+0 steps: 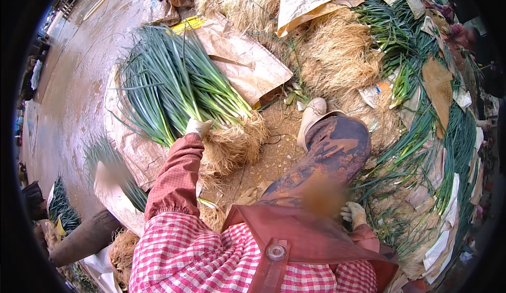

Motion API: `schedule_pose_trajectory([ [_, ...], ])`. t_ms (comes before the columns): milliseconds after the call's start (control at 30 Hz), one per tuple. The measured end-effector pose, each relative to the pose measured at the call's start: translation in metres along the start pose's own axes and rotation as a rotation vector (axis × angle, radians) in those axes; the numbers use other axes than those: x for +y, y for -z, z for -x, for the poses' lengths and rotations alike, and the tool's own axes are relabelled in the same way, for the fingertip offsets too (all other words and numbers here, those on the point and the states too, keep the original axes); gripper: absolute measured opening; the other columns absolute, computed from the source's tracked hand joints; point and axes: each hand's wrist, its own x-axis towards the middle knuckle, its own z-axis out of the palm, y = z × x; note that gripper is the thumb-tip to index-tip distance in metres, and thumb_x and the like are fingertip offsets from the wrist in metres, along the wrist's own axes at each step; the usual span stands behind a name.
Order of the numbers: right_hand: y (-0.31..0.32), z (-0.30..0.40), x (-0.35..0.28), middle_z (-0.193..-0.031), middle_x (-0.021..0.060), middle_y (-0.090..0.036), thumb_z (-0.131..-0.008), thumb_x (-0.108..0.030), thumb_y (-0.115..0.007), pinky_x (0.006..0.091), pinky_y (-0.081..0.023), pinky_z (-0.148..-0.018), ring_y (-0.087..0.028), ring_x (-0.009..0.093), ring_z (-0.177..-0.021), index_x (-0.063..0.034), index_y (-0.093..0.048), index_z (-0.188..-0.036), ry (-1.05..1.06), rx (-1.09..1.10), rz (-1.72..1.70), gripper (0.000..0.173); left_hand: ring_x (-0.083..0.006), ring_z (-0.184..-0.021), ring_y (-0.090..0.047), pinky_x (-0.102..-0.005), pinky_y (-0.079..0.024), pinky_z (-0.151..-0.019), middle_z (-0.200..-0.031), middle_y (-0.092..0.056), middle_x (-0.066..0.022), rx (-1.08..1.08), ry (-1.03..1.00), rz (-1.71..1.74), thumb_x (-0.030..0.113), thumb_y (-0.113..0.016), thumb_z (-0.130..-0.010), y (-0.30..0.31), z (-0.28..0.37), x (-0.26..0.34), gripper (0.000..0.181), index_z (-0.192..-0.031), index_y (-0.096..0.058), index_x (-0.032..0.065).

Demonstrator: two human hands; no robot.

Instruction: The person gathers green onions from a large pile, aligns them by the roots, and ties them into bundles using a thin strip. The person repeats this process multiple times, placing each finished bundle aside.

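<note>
A large bunch of green onions (185,83) lies front left, its dark leaves pointing away and its pale roots (233,146) toward me. My left hand (199,127), in a whitish glove, is closed around stalks at the near side of the bunch, just above the roots. Under the bunch lie pale woven sacking (134,150) and a tan sack sheet (245,63). My right hand (355,214), also gloved, hangs low beside my right leg, near loose onion stalks on the right. Its fingers look slightly apart, with nothing visible in them.
A heap of green onions with dry roots (336,51) curves from the far side to the right, partly under paper sacks (308,0). My boot (312,119) stands on the dirt floor (276,131). Wet concrete (67,79) spreads left. More wrapped onions (122,182) lie near left.
</note>
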Motion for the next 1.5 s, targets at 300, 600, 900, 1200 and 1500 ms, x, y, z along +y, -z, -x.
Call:
schedule_pose_trajectory([
  [300,-0.063,0.013,-0.045,-0.090,0.0112,-0.068,-0.096,-0.017,-0.050,0.0260,-0.049,-0.050,-0.065,0.018,-0.065,-0.0021,-0.054,-0.114,0.119,-0.107,0.127,0.024,-0.0157,-0.053,-0.060,-0.0287,-0.048,-0.045,-0.074,-0.068,-0.0104,-0.026,0.158,0.172,0.029,-0.060,-0.088,0.026,0.016,-0.102,0.031,-0.095,-0.067,-0.0004],
  [600,-0.079,0.024,-0.067,-0.091,0.0092,-0.067,-0.095,-0.016,-0.051,0.0279,-0.049,-0.058,-0.064,0.017,-0.070,0.0008,-0.054,-0.117,0.251,-0.135,0.246,0.028,-0.0146,-0.069,-0.061,-0.0275,-0.049,-0.068,-0.074,-0.066,-0.0084,0.419,-0.153,0.089,0.012,-0.067,-0.077,-0.028,0.024,-0.146,0.012,-0.085,-0.068,0.0033],
  [900,-0.072,0.027,-0.048,-0.085,0.0084,-0.067,-0.095,-0.017,-0.051,0.0268,-0.048,-0.054,-0.060,0.015,-0.063,-0.0012,-0.058,-0.113,0.159,-0.092,0.314,0.025,-0.0206,-0.078,-0.062,-0.0341,-0.052,-0.069,-0.095,-0.067,-0.0082,0.094,-0.085,1.287,0.015,-0.057,-0.085,0.067,0.053,-0.093,0.019,-0.101,-0.060,0.0049],
  [1200,-0.081,0.037,-0.053,-0.087,0.0089,-0.067,-0.095,-0.017,-0.051,0.0277,-0.048,-0.057,-0.061,0.016,-0.064,-0.0006,-0.058,-0.113,0.159,-0.087,0.331,0.025,-0.0229,-0.080,-0.067,-0.0317,-0.055,-0.064,-0.093,-0.067,-0.0114,-0.598,-0.089,0.770,0.014,-0.062,-0.084,0.113,0.084,-0.054,0.015,-0.095,-0.062,0.0036],
  [1500,-0.073,0.010,-0.026,-0.081,0.0068,-0.066,-0.090,-0.010,-0.053,0.0297,-0.049,-0.059,-0.064,0.018,-0.071,-0.0030,-0.062,-0.104,0.373,-0.152,0.429,0.019,-0.0154,-0.039,-0.053,-0.0253,-0.041,-0.036,-0.080,-0.069,-0.0098,0.054,0.076,0.675,0.012,-0.053,-0.086,0.077,-0.003,-0.087,0.013,-0.090,-0.061,0.0030],
])
